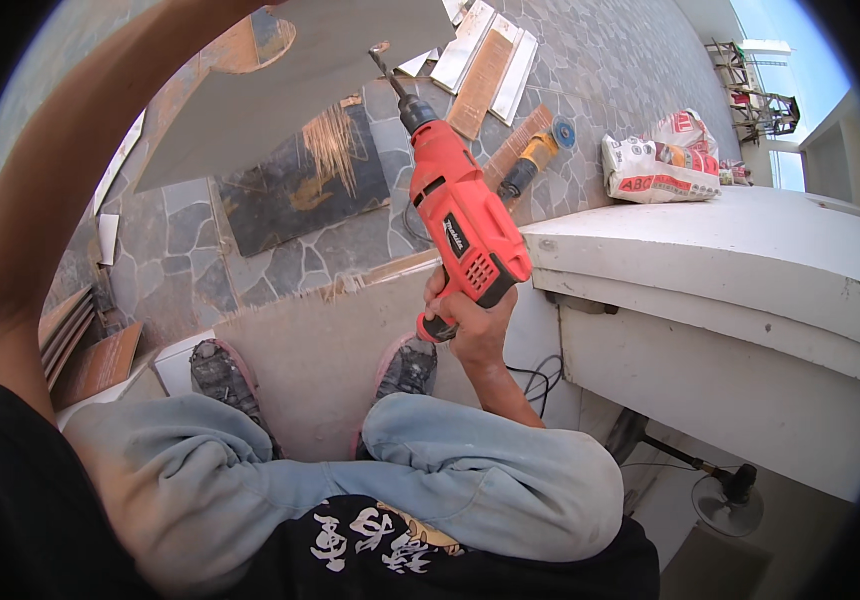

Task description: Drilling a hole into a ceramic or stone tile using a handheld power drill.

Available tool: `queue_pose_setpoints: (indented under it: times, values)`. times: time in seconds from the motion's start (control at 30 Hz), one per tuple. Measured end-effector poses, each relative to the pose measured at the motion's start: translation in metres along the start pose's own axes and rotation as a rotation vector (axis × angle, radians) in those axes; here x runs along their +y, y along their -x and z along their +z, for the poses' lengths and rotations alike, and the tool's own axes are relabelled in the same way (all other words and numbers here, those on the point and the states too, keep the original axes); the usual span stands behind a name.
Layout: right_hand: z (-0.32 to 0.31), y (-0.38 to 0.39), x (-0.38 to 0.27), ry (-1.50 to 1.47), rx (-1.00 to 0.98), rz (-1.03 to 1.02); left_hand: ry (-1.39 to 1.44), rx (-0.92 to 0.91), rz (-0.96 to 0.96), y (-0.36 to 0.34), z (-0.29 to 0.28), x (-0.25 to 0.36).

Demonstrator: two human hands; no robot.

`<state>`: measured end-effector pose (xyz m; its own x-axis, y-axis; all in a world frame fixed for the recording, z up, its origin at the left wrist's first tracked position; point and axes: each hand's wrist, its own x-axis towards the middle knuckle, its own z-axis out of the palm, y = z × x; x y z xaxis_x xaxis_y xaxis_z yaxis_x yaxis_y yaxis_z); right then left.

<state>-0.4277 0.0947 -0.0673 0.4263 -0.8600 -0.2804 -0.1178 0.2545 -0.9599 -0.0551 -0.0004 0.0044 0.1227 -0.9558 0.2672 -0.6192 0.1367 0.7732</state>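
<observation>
My right hand (480, 322) is wrapped round the handle of a red power drill (462, 215). The drill points up and away to the left, and its bit (382, 58) overlaps the lower right part of a large grey tile panel (260, 118). Whether the bit touches the panel I cannot tell. A rounded notch shows in the panel's upper edge. My left arm (50, 150) reaches up along the left side and passes out at the top, so the left hand lies beyond the picture.
A yellow angle grinder (533, 160) with a blue disc lies beyond the drill. Tile strips (480, 85) and a dark board (300, 190) lie on stone-patterned paving. A white ledge (710, 270) with printed bags (660, 165) borders the right. Brown tiles (100, 365) lean at left; a fan (730, 500) stands lower right.
</observation>
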Motion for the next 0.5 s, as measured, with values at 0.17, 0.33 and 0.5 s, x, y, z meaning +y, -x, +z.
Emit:
queue_pose_setpoints:
  times: [0.17,0.33,0.5]
  values:
    - [0.001,-0.001,0.009,0.071,0.016,-0.033,0.032,0.023,0.022,0.003,-0.005,-0.001]
    - [-0.002,-0.006,0.016,0.151,0.005,-0.073,-0.006,0.048,-0.03,0.005,-0.006,0.002]
    - [0.002,-0.005,0.015,0.137,-0.017,-0.073,0.005,0.02,-0.07,0.005,-0.004,0.001]
